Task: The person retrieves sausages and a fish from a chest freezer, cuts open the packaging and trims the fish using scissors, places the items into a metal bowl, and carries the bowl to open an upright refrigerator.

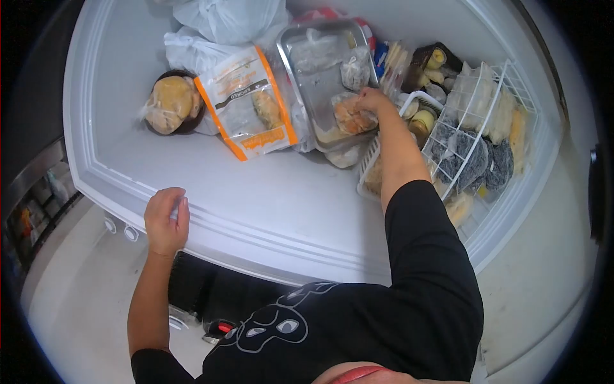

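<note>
Fingers of my right hand, bunched, are touching bagged food in the metal tray, grip unclear; my left hand is resting half-curled, empty, by the freezer rim.

I'm on one feed: head cam, looking forward and steeply down into the white chest freezer. Wide, fisheye-like: corners black, edges bowed. Wearer's black shirt is nearest, bottom of frame. Left hand and right hand both within view, farther out; freezer's far wall up top.
</note>
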The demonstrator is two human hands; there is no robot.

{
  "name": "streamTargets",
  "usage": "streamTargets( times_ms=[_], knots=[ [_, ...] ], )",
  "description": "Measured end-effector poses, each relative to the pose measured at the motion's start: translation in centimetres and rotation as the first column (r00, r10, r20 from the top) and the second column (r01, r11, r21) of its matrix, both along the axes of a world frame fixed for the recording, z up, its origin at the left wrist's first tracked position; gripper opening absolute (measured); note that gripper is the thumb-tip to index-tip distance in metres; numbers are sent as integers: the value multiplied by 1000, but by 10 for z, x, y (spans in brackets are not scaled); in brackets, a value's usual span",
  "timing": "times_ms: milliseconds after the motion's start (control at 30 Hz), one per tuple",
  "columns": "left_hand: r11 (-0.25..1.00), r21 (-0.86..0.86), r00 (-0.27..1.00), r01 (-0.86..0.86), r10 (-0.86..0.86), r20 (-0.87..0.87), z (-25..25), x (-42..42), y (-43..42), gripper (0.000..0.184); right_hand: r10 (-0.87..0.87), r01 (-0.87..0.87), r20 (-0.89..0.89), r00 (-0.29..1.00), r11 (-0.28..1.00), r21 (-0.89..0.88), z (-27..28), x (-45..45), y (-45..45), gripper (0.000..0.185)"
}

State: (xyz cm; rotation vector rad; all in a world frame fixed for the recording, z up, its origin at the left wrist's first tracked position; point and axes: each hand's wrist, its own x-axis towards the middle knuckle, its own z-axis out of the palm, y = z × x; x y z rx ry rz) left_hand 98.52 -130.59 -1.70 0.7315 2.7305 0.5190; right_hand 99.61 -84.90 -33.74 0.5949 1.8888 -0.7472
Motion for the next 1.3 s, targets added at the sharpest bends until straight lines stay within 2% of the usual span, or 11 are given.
streamTargets(
  times_ms=[100, 200, 400, 700, 833, 900, 1000, 1067, 1133, 1200, 1300],
  knots=[
    [1000, 6, 1000, -10, 10, 1, -1, 0, -3, 12, -248, 245, -105, 963, 969, -40, 32, 13, -22, 63],
    [999, 14, 999, -32, 32, 3, 1, 0, -2, 11, 180, -120, -309, 934, 972, 204, 26, 35, -37, 53],
    [998, 39, 999, -50, 50, -14, 3, 2, -1, 8, 107, 59, -462, 881, 942, 330, 83, 68, -70, 41],
    [992, -80, 993, -95, 100, 58, 8, 3, 6, 14, 242, 48, -678, 694, 924, 379, 133, 112, -77, 39],
    [984, -71, 970, -163, 173, 170, -19, -7, 18, 19, 260, 93, -836, 484, 934, 344, 175, 117, -84, 33],
    [903, 231, 874, -361, 241, 422, -71, -12, 35, 22, 257, 87, -886, 386, 946, 313, 202, 116, -86, 32],
    [670, 46, 362, -741, 340, 868, -77, 4, 111, 39, 254, 71, -942, 221, 959, 275, 254, 113, -88, 28],
    [538, -138, 7, -831, 258, 966, -82, 20, 151, 52, 233, 47, -965, 122, 970, 240, 301, 114, -91, 34],
    [453, -96, -221, -886, -231, 947, -81, 39, 174, 62, 163, 31, -987, 12, 986, 163, 340, 117, -91, 37],
    [446, 148, -312, -883, -791, 526, -67, 53, 187, 66, 41, 13, -994, -102, 999, 40, 367, 123, -89, 37],
    [215, 171, -92, -962, -838, 538, -25, 65, 211, 63, -52, -16, -982, -180, 999, -50, 380, 125, -80, 39]
  ],
)
